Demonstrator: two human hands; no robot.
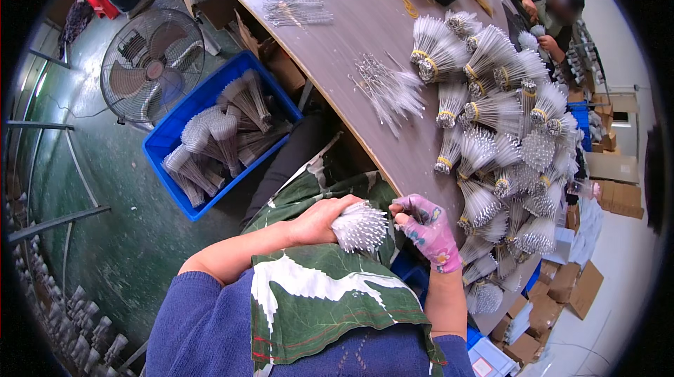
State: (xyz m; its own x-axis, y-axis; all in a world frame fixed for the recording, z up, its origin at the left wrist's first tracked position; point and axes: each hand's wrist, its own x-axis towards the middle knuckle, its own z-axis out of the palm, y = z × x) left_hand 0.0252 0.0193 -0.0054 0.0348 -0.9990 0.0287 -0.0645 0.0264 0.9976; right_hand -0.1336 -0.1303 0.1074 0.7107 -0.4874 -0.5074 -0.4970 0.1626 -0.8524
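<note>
My left hand [324,220] is wrapped round a thick bundle of thin white-bristled wire brushes [361,228], held over my lap with the tips facing right. Just right of it, at the table's edge, my right hand [430,231] wears a pink flowered glove with bare fingertips. Its thumb and fingers are pinched together; whatever may be between them is too small to make out. On the table beyond lies a loose scatter of the same brushes [390,93]. To its right are piled many bundles [494,114], several bound with yellow rubber bands.
A blue crate [203,210] of brush bundles stands at my left, near a floor fan [153,68]. More loose brushes [298,8] and loose yellow bands [410,7] lie farther up the table [330,61]. Another person [554,19] works across it. Cardboard boxes [583,286] stand at right.
</note>
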